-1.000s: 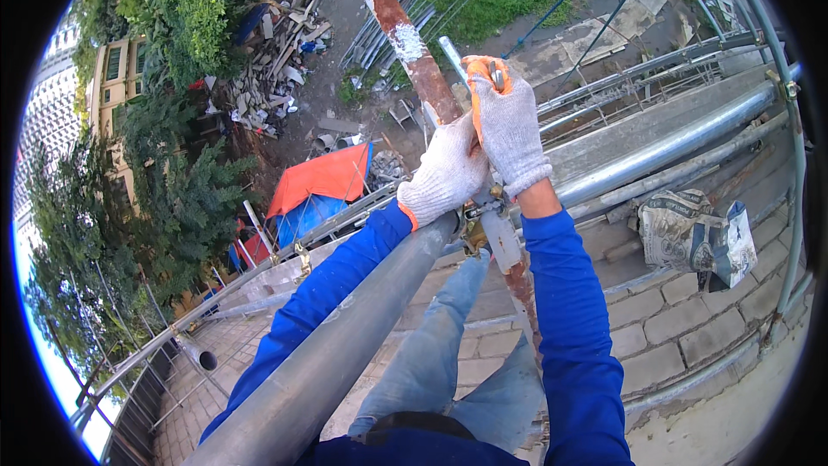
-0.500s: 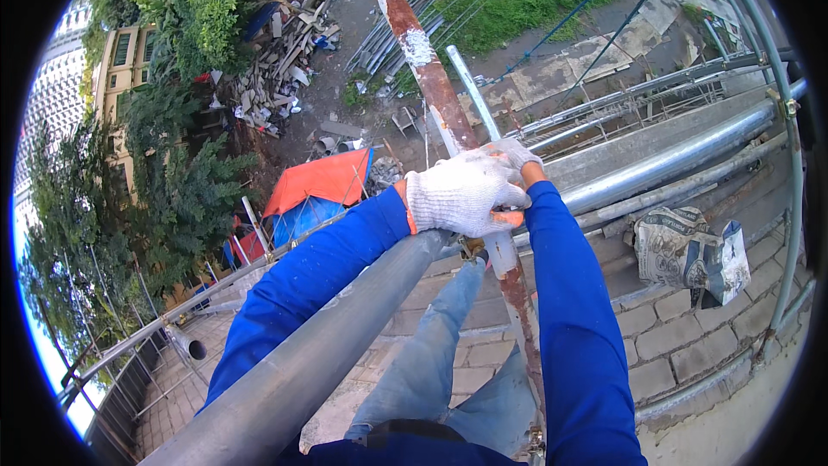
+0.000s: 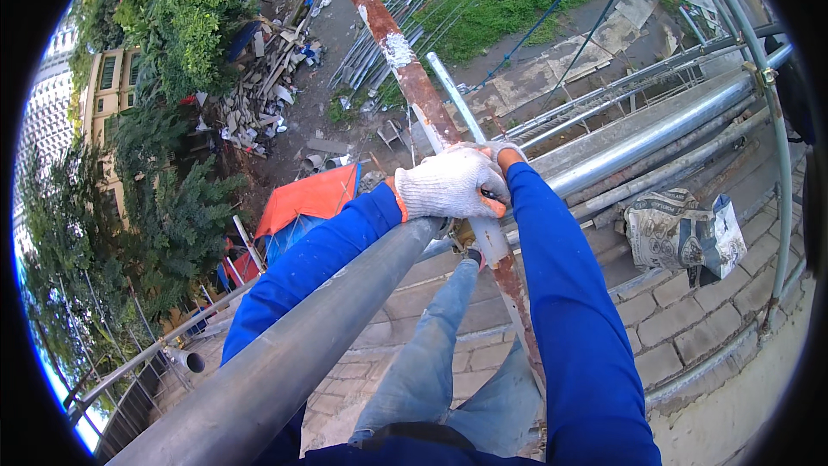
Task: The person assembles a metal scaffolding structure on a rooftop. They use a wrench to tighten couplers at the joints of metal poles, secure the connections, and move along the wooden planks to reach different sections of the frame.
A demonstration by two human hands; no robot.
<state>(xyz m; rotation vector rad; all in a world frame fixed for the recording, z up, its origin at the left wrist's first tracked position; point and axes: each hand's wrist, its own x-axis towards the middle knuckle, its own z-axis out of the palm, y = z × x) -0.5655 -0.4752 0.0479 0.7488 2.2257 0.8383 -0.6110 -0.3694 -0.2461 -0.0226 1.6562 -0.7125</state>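
Left hand [image 3: 453, 182] over pole [image 3: 411, 78] (rust-patched)

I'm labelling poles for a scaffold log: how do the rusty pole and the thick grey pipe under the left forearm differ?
The rusty pole is reddish-brown with white patches; the grey pipe is mostly plain grey. The rusty pole slants from upper left to lower right; the grey pipe rises from lower left. The grey pipe looks wider, the rusty pole slimmer. Both are long and run close to the gloved left hand.
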